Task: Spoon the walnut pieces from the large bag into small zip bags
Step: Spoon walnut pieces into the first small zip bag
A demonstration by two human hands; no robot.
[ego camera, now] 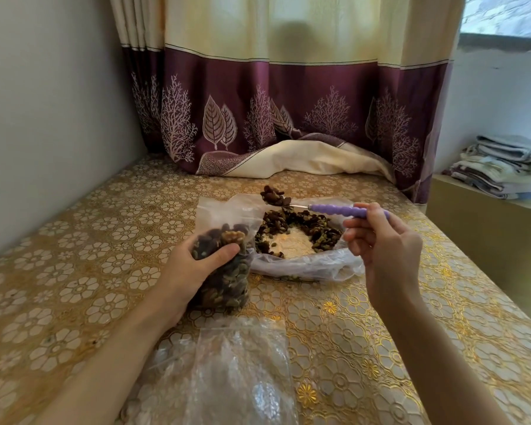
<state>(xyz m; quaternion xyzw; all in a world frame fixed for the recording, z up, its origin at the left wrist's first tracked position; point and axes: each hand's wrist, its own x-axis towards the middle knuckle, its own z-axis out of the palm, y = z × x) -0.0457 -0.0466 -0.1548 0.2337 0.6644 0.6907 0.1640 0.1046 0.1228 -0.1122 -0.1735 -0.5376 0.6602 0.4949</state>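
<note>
Empty zip bags (242,372) nearest on patterned tablecloth (74,271), left hand (190,268) gripping upright small zip bag (224,256) of walnut pieces, right hand (383,240) pinching purple-handled spoon (319,207), loaded, above open large bag (301,240).

A gold floral-covered table (74,271) meets a grey wall (43,102), purple-and-cream curtain (288,96) behind, folded cloths (500,167) rightward.
</note>
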